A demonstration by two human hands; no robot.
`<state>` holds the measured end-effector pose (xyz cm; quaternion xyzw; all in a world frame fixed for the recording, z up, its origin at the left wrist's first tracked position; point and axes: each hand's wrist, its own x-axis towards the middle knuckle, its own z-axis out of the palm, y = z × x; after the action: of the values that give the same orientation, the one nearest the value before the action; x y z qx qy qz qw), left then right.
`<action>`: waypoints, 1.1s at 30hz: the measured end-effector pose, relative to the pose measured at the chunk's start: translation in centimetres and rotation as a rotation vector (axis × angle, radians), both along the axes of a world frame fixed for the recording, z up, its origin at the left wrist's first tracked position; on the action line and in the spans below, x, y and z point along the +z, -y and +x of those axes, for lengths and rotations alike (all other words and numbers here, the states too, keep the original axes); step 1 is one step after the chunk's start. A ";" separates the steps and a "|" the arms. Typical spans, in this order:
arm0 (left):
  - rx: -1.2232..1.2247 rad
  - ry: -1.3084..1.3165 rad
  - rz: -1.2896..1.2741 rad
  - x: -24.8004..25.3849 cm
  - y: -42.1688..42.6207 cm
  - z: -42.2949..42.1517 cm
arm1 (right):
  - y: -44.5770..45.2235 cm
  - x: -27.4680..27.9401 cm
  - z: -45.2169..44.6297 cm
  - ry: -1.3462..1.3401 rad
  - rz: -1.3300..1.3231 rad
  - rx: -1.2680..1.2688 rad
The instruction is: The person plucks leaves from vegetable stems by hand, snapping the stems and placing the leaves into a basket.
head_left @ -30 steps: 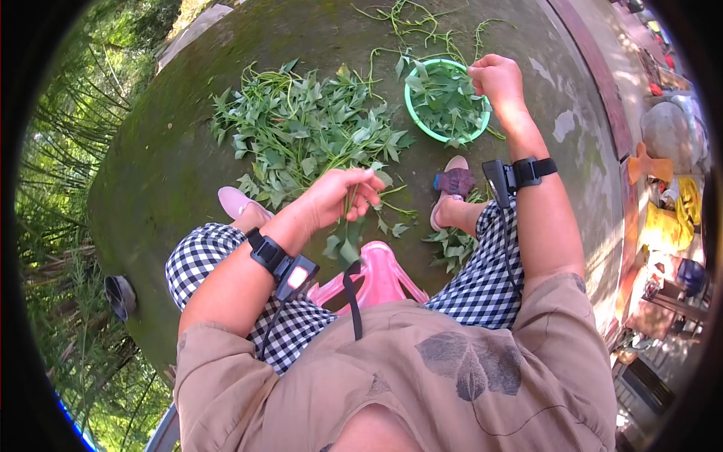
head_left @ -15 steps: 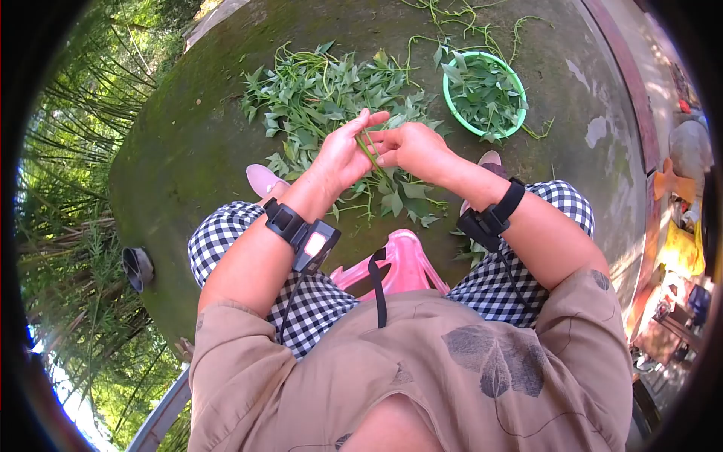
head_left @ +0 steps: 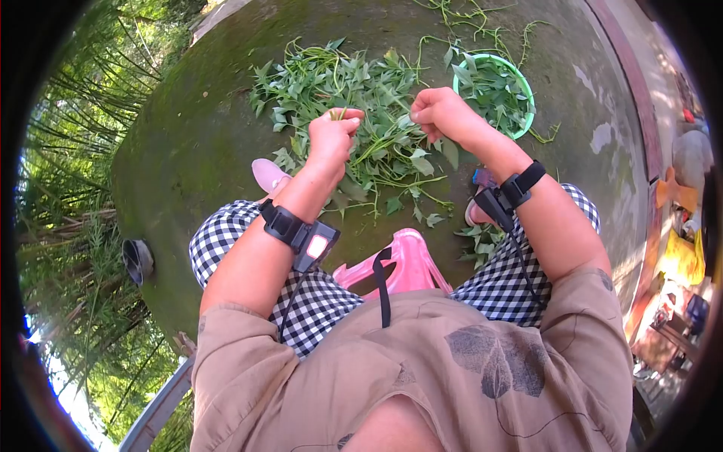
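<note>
My left hand [head_left: 332, 142] is closed around a green leafy stem [head_left: 339, 114], with short stem pieces showing above the fingers and leaves hanging below. To its right, my right hand [head_left: 449, 118] is pinched, thumb against fingertips; what it holds is too small or blurred to make out. A leaf shows just under that hand. Beneath both hands spreads a heap of leafy green vines [head_left: 369, 87] on the ground. Just beyond the right hand stands a green-rimmed basket [head_left: 532, 113] filled with leaves.
Loose vine stems [head_left: 482, 30] trail behind the basket on the mossy concrete ground [head_left: 196, 143]. A pink plastic stool [head_left: 407, 260] shows between my knees. A dark pot [head_left: 137, 261] lies at the left edge near bamboo. A yellow bag [head_left: 681, 256] sits among clutter at the right.
My hands were together on one stem; now they are apart, the right one moved right and the left slightly left. The left hand has closed around the stem.
</note>
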<state>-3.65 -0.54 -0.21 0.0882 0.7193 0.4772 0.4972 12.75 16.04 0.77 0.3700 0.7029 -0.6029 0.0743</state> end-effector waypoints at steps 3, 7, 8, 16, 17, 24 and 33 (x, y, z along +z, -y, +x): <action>-0.134 -0.417 0.173 -0.7 -0.3 0.8 | 0.7 -0.2 0.1 0.078 0.441 0.221; -0.408 -0.741 0.300 -1.5 -0.5 2.1 | 2.2 1.3 -0.1 0.069 0.618 0.406; -0.468 -0.802 0.331 -1.8 -0.5 2.4 | 2.8 1.7 -0.2 0.050 0.641 0.430; -0.501 -0.055 0.129 -0.3 -0.8 2.7 | 2.8 1.8 0.7 -0.097 0.700 0.420; -0.479 0.012 0.119 -0.1 -0.8 2.9 | 2.3 1.6 0.8 -0.097 0.684 0.430; -0.472 0.082 0.137 0.1 -0.8 4.2 | 2.7 2.0 1.5 -0.098 0.678 0.478; -0.173 0.075 0.169 0.1 -1.1 4.8 | 3.1 2.0 1.2 -0.071 0.637 0.314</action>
<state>1.17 0.52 -0.15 0.1735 0.6471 0.4942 0.5540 13.92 12.96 2.76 0.2408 0.9061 -0.3470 0.0223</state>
